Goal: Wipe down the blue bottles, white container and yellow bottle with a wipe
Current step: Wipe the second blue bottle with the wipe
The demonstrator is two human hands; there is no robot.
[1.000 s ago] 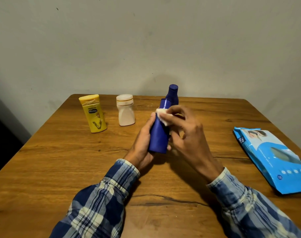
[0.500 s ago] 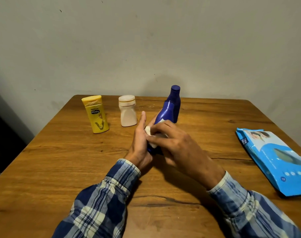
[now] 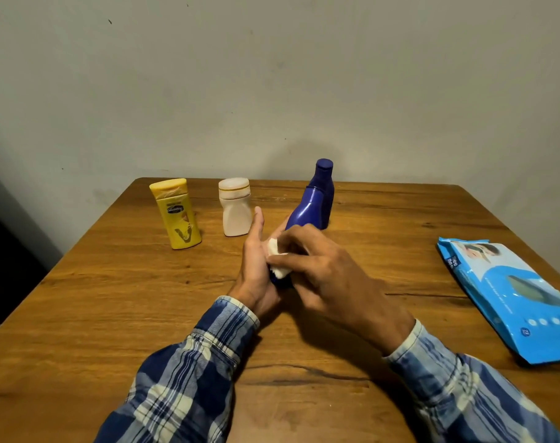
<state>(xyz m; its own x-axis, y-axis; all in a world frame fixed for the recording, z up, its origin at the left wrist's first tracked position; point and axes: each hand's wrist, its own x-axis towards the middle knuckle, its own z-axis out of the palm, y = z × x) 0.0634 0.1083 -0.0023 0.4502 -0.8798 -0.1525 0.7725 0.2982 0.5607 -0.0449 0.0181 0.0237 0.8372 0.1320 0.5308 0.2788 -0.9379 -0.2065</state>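
The left hand (image 3: pixel 254 273) braces the tilted blue bottle (image 3: pixel 304 215) at the centre of the table (image 3: pixel 112 298), thumb straight; whether its fingers curl round the bottle cannot be told. The right hand (image 3: pixel 329 276) pinches the wipe (image 3: pixel 279 270) against the bottle's lower body. The second blue bottle (image 3: pixel 327 187) stands upright just behind.

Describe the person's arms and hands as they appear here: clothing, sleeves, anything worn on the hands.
Both arms wear a long-sleeved plaid shirt in dark blue, lighter blue and cream. The left sleeve shows bold dark checks. The right sleeve looks paler toward its cuff. Both cuffs end at the wrists. The left hand and right hand are bare: no gloves, and no ring or watch shows.
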